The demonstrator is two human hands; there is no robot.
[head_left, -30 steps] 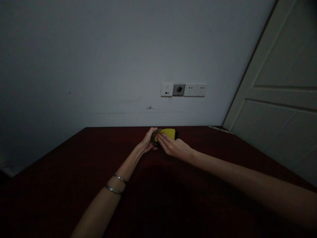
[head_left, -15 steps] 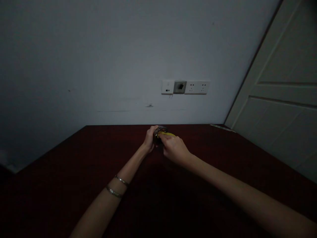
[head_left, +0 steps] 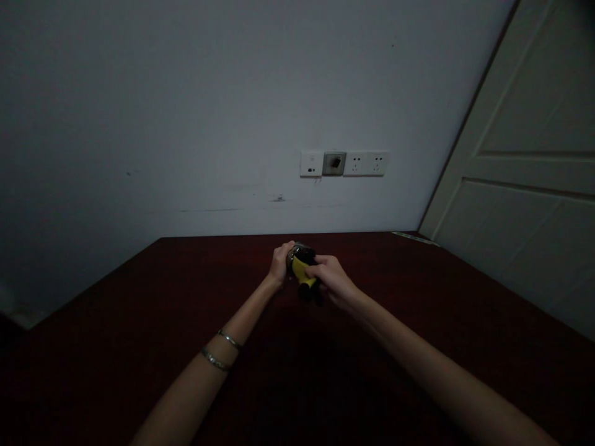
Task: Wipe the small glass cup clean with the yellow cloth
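Note:
Above the dark red tabletop, my left hand is wrapped round the side of a shiny, rounded container that looks like a clear jar. Its opening faces my right hand, and dim light hides most of its shape. My right hand pinches a yellow and black thing, with the thumb on the yellow part. The yellow part lies against the container's rim, while black pieces hang below it. Its exact kind is too dark to make out.
A pale wall rises behind the table's far edge. It carries a row of sockets and switches. A white panelled door stands at the right. A light strip lies at the table's far right corner.
My right hand has turned and drawn back slightly from the container's mouth. More of the yellow and black thing now shows, hanging lower. My left hand keeps its hold.

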